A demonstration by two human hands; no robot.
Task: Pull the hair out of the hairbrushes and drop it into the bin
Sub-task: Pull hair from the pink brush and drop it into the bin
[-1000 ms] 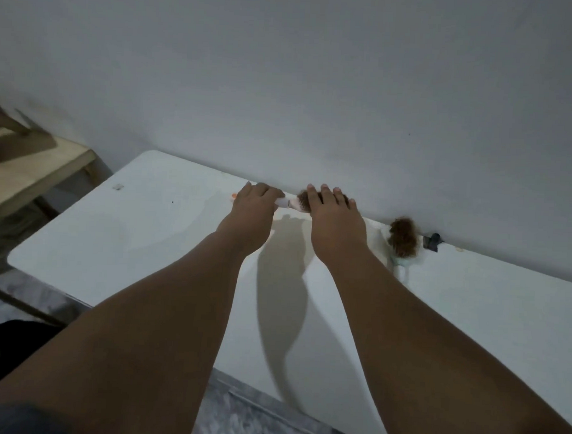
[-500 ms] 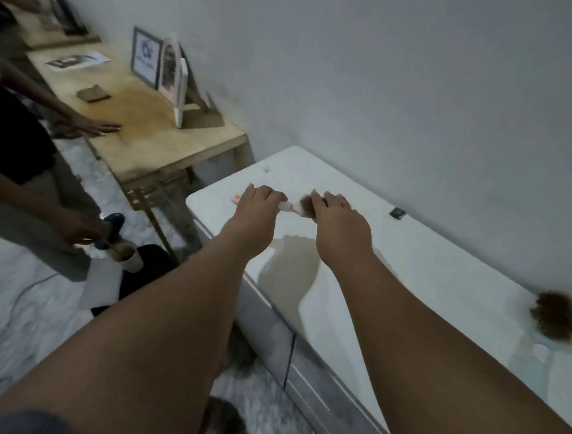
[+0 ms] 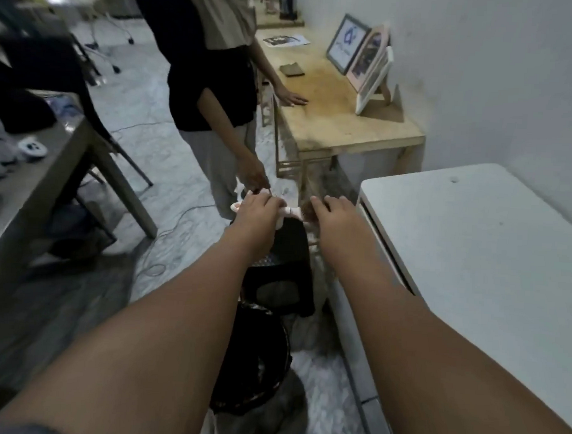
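— Where is our hairbrush [image 3: 291, 212]?
— In the air, left of the white desk [image 3: 473, 257]. Our left hand [image 3: 258, 210] grips its handle.
— And our right hand [image 3: 335, 217]?
— Its fingers curl over the brown hair [image 3: 306, 213] on the brush. The black bin [image 3: 262, 363] sits nearer, below our arms.

1. The hairbrush [image 3: 291, 212] handle is smooth, pale plastic with a slight sheen.
2. The hair [image 3: 306, 214] in it is a brown, fuzzy, matt clump.
3. The bin [image 3: 258, 373] is black, lined with a glossy plastic bag.
4. The white surface [image 3: 473, 257] is smooth and matt.
5. The desk [image 3: 331, 120] is bare pale wood, matt and stained.
6. The floor [image 3: 169, 165] looks like polished, marble-veined stone.
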